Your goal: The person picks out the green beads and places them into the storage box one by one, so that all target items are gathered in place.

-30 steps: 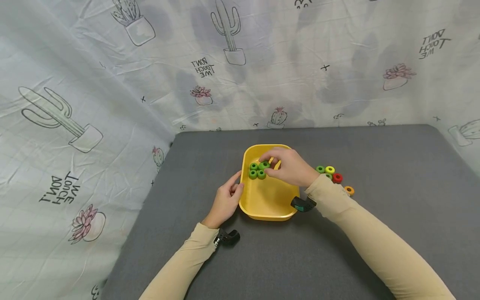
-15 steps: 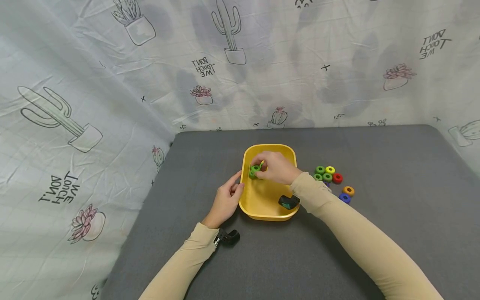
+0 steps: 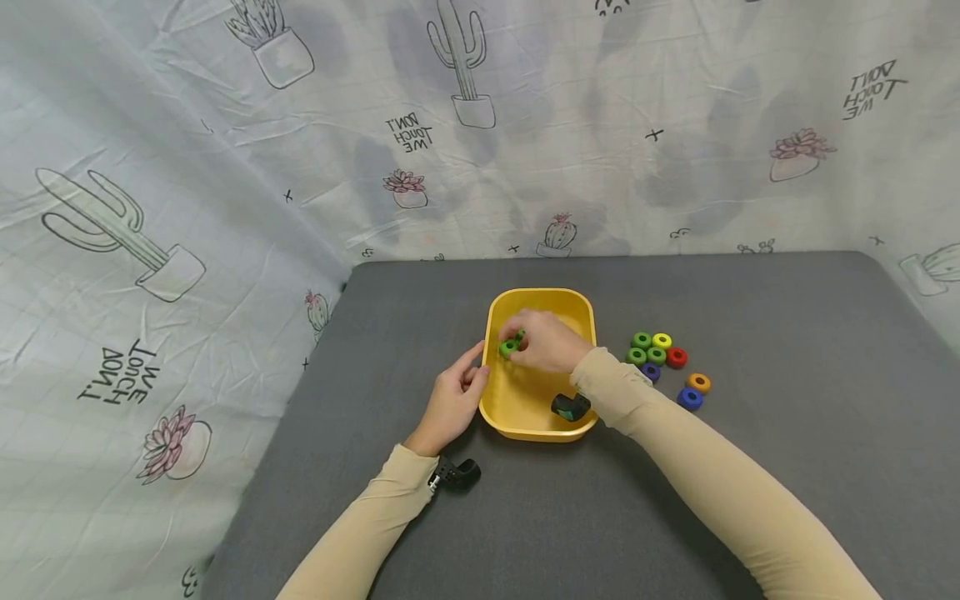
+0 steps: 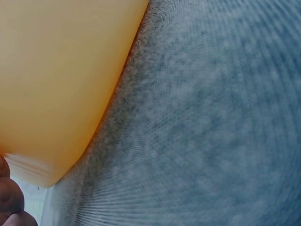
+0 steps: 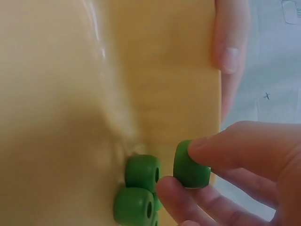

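A yellow tray (image 3: 540, 408) stands on the grey table. Over its left side my right hand (image 3: 546, 340) pinches a green bead (image 5: 192, 167) between thumb and fingertips. Beside and below it, more green beads (image 5: 142, 172) sit together against the tray wall in the right wrist view; the head view has them mostly hidden by the hand. My left hand (image 3: 447, 407) touches the outside of the tray's left wall, fingers fairly straight. Its fingers (image 5: 229, 60) show past the rim in the right wrist view, and only curled fingertips appear at the left wrist view's corner.
Right of the tray lies a loose group of beads: several green ones (image 3: 641, 340), a yellow bead (image 3: 662, 341), a red bead (image 3: 677, 357), a purple bead (image 3: 651, 372), an orange bead (image 3: 699, 382) and a blue bead (image 3: 690, 398). A printed curtain (image 3: 600, 167) hangs behind the table.
My right hand has moved left and slightly toward me inside the tray with the green bead, uncovering the blue and purple beads on the table. The left hand has stayed put.
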Tool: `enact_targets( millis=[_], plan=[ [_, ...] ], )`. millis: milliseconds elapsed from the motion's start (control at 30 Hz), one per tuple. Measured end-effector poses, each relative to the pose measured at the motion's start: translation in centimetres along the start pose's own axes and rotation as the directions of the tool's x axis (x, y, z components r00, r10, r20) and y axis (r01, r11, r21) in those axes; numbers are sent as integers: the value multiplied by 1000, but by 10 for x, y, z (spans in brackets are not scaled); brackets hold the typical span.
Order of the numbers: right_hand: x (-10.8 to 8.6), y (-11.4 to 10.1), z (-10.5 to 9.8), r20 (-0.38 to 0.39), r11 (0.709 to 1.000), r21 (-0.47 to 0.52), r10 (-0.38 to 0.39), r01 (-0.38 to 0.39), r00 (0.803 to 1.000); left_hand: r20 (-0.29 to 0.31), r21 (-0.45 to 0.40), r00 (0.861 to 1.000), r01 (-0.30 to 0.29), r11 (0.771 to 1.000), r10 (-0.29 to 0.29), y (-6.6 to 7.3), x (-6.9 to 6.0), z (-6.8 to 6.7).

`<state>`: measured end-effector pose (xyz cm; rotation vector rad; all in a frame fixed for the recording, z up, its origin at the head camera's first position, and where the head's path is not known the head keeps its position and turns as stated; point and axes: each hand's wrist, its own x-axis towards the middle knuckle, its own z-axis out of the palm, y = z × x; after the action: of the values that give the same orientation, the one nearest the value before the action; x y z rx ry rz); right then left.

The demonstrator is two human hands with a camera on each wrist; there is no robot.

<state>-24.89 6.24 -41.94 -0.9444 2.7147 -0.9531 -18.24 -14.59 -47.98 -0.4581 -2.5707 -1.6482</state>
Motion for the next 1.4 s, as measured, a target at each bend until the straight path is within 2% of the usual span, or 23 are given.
enact_targets(
  millis=[233,667,1400],
  plan=[
    [3,-1,10,52,999,-44,30,-28,998,5,7,1000,8,1000,-8,-1,0,0],
    [7,-3,18,64,991,-132,12,-3,998,1,12,1000,-5,1000,5,1,0,0],
    [8,-6,20,39,990,-134,39,-34,998,-3,2,1000,-2,1000,2,1,0,0]
  ],
)
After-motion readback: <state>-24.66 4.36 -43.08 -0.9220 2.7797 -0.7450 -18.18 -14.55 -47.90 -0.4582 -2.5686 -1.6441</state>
